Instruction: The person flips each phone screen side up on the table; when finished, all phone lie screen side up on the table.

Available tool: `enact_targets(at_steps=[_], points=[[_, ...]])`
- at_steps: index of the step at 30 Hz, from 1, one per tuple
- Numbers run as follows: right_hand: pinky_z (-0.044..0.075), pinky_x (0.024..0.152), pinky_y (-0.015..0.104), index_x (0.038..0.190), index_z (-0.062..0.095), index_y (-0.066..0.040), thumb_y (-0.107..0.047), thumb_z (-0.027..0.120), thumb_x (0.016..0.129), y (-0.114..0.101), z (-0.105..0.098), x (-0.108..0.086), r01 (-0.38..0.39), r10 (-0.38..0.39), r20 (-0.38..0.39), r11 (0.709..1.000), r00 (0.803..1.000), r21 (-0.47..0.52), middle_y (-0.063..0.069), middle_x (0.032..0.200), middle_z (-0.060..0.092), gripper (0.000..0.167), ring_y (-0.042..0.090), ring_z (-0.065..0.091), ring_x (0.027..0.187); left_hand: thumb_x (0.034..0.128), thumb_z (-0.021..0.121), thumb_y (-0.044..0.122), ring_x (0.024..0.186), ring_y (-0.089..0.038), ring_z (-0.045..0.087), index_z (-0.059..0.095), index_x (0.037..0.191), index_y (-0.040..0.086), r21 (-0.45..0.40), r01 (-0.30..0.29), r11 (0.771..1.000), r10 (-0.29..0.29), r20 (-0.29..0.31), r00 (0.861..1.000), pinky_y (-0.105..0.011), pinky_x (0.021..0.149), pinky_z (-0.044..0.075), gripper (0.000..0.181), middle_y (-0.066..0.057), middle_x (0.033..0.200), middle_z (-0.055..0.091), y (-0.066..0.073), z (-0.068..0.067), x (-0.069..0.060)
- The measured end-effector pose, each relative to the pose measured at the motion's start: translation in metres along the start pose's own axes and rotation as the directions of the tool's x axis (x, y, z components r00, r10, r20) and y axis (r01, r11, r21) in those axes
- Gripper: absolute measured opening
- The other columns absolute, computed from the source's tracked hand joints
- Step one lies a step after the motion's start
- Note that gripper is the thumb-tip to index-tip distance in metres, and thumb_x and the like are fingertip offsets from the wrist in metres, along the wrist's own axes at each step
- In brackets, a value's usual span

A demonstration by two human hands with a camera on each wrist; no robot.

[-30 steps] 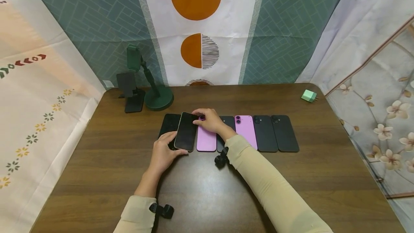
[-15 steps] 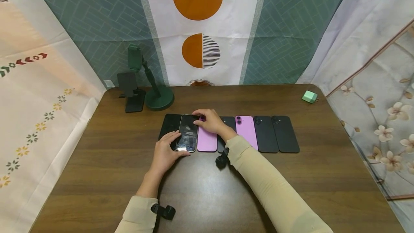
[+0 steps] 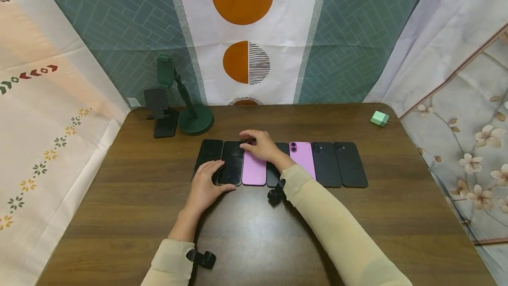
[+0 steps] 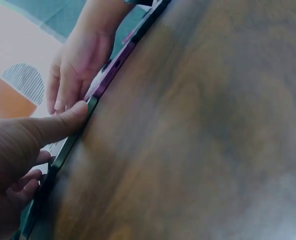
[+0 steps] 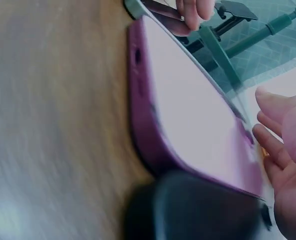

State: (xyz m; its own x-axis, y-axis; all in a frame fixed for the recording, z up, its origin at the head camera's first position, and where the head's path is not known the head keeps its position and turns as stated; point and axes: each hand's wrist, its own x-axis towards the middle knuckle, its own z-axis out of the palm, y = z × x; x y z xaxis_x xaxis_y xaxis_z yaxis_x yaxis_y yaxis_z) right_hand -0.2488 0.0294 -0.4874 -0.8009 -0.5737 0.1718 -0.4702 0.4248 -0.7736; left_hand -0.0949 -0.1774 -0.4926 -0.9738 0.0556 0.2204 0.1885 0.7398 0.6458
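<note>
Several phones lie side by side in a row. Second from the left is a phone with a dark glossy screen facing up (image 3: 231, 164). My left hand (image 3: 206, 186) rests at its lower left corner, thumb along the near edge and fingertips on its left side. Part of a dark phone (image 3: 209, 150) at the row's left end is covered by that hand. My right hand (image 3: 259, 145) hovers over the upper part of a pink phone (image 3: 254, 171), fingers loosely bent and holding nothing. In the right wrist view the right hand (image 5: 288, 145) is apart from that pink phone (image 5: 203, 110).
Rightward the row continues with a dark phone (image 3: 273, 178), another pink phone (image 3: 302, 158) and two dark phones, one at the end (image 3: 351, 164). Behind are a black phone stand (image 3: 164, 122) and a green stand (image 3: 194, 120). A green charger plug (image 3: 380, 118) sits at the back right.
The screen-up phone, tilted a second ago, has come down flat into the row. My right hand has let go of its top edge and moved slightly right; the left has barely moved.
</note>
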Motion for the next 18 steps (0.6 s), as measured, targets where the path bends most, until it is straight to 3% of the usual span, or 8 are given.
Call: enact_targets(at_steps=[8, 18], points=[[0.046, 0.108, 0.042, 0.135, 0.063, -0.004, -0.02, 0.071, 0.097, 0.001, -0.023, -0.009, -0.044, 0.044, -0.022, 0.999, 0.999, -0.007, 0.009, 0.133, 0.066, 0.042, 0.023, 0.06, 0.124, 0.0759, 0.091, 0.036, 0.134, -0.035, 0.047, 0.063, 0.136, 0.003, -0.019, -0.016, 1.0, 0.015, -0.027, 1.0, -0.057, 0.111, 0.037, 0.074, -0.015, 0.141, 0.058, 0.013, 0.002, 0.004], [0.045, 0.109, 0.043, 0.134, 0.063, -0.002, -0.022, 0.071, 0.097, 0.01, -0.045, -0.026, -0.052, 0.052, -0.005, 0.994, 0.999, -0.097, 0.011, 0.132, 0.066, 0.043, 0.026, 0.06, 0.124, 0.0772, 0.09, 0.034, 0.133, -0.032, 0.053, 0.061, 0.138, 0.004, -0.095, -0.075, 0.993, 0.078, 0.027, 0.997, -0.051, 0.11, 0.042, 0.074, -0.013, 0.143, 0.057, 0.026, 0.018, 0.01]])
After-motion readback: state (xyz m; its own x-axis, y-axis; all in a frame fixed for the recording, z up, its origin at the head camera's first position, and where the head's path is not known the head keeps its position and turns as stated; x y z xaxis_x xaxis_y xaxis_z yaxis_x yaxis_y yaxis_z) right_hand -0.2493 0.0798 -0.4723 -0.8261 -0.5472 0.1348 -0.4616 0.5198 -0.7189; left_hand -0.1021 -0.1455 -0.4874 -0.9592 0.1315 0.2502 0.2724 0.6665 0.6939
